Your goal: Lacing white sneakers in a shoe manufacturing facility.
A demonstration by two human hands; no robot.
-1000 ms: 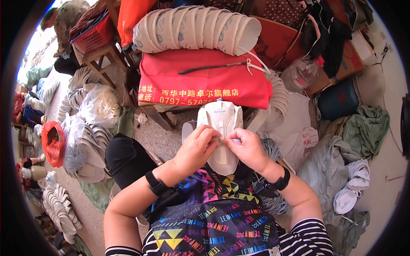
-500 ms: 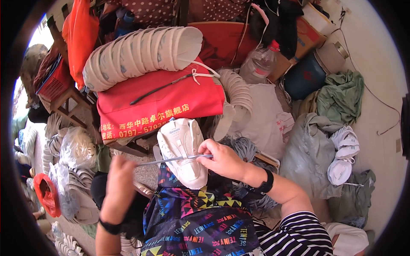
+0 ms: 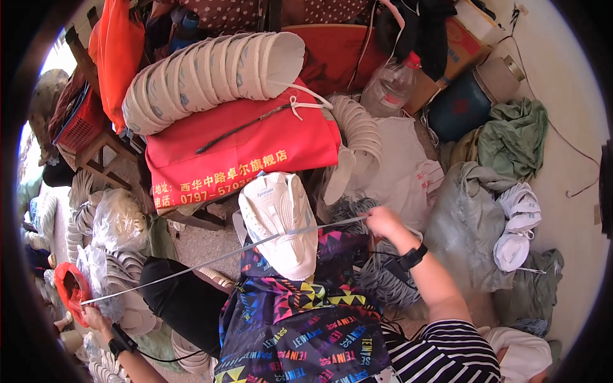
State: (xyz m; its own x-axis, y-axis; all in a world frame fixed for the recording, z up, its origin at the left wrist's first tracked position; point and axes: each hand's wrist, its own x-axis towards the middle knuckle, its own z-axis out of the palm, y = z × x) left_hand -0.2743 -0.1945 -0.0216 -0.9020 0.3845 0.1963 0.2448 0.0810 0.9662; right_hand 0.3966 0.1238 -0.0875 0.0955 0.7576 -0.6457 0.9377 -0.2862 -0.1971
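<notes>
Right hand: fingers curled closed on a flat grey shoelace. Left hand, well out to the person's left: fingertips pinched on the same lace. Between the hands: white shoe upper, lace taut across it. Just below the right hand: grey lace bundle. Beyond both hands: red cloth under nested shoe uppers.

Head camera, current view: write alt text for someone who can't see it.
A grey lace is taut across a white shoe upper between a person's left hand, far out at lower left, and right hand, nearer the upper. Beyond, a row of nested shoe pieces lies on red cloth.
</notes>
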